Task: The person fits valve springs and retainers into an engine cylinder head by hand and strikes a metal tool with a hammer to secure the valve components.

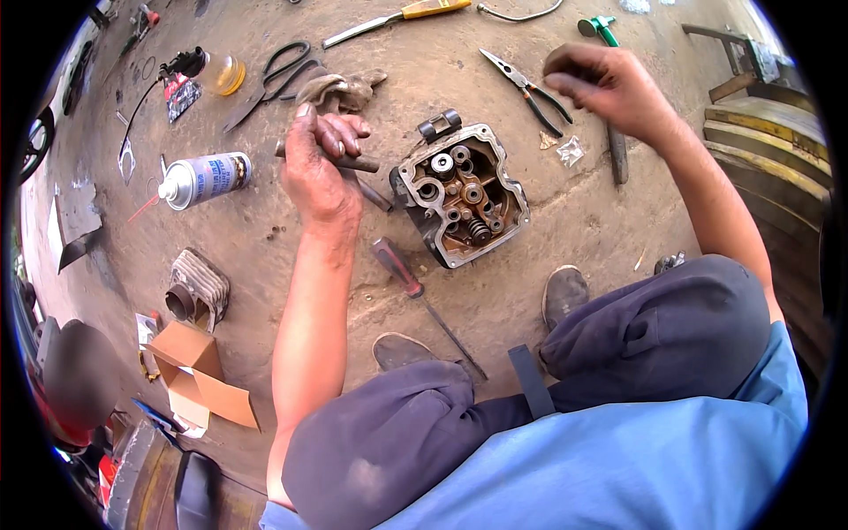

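My left hand (322,172) is closed round the crossbar of a metal T-handle wrench (360,164), whose shaft slants down toward the engine cylinder head (464,194). That head lies on the floor with its open side up, showing oily valve springs (478,231) and bolts. My right hand (609,88) is raised to the right of it, its thumb and fingers curled together; anything between them is hidden. Beneath this hand lies a hammer with a green head (601,28) and a dark handle (617,157). Long-nose pliers (530,95) rest just left of its fingertips.
A screwdriver (411,283) lies before my shoes. Leftward are a spray can (208,179), a finned cylinder (199,287) and an open cardboard box (199,367). Scissors (274,84), a rag (353,87), a yellow-handled tool (397,19) and a jar (221,74) lie farther off.
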Tool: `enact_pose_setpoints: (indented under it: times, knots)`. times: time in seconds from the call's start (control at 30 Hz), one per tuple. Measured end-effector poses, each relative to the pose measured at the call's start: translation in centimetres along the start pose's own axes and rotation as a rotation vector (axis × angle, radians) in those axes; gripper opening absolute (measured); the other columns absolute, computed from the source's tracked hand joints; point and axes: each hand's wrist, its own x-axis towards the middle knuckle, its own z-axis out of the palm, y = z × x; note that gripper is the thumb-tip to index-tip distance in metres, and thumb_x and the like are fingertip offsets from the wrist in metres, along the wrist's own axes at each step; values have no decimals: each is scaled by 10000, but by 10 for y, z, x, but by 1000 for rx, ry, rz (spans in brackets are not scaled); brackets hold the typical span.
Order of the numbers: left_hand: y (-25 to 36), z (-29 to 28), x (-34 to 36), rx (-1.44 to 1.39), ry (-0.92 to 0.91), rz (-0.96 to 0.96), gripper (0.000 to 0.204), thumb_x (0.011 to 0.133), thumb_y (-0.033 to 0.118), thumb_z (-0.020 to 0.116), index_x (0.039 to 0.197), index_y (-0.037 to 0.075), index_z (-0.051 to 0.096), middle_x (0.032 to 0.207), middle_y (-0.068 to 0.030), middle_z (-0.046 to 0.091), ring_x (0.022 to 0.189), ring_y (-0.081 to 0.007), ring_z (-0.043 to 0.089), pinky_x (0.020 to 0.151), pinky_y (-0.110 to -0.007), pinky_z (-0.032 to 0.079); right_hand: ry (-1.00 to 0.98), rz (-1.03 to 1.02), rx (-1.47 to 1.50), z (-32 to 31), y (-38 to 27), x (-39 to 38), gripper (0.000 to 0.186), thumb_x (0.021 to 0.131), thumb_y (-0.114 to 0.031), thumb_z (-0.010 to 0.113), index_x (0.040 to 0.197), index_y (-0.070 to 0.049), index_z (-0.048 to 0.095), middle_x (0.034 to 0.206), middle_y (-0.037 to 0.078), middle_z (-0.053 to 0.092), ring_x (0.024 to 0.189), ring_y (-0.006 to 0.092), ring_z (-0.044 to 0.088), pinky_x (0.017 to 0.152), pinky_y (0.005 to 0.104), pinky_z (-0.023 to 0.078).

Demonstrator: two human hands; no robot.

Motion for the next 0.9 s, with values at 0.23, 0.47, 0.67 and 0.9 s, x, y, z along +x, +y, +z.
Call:
enact_pose_setpoints:
  times: [0.23,0.47,0.67,0.9]
  knots:
    - [17,-63,-35,132,230,-7,479,1087,252,577,652,91,459,615,-41,451,590,-171,441,595,-349,371,-313,-346,-239,76,-64,27,186,934,-246,729,999,-77,684,880,146,692,853,381,720,753,500,571]
    - [24,-116,-74,174,391,-49,476,1079,251,607,651,101,460,611,-23,431,586,-163,438,584,-341,364,-374,-325,-311,101,-59,32,129,910,-174,698,984,-69,681,926,143,698,889,368,719,777,480,576]
    - [28,-132,-83,214,423,-37,480,1079,253,605,650,105,449,612,-21,428,586,-155,429,585,-333,361,-372,-266,-280,103,-63,41,136,933,-176,688,961,-43,683,931,164,711,901,379,713,789,482,571]
    - [36,-177,-88,685,551,-162,347,1037,302,699,785,84,602,651,39,485,594,-91,443,543,-324,348,-457,362,481,67,-54,48,145,1031,-126,674,1089,6,686,850,-4,679,735,81,659,693,249,555]
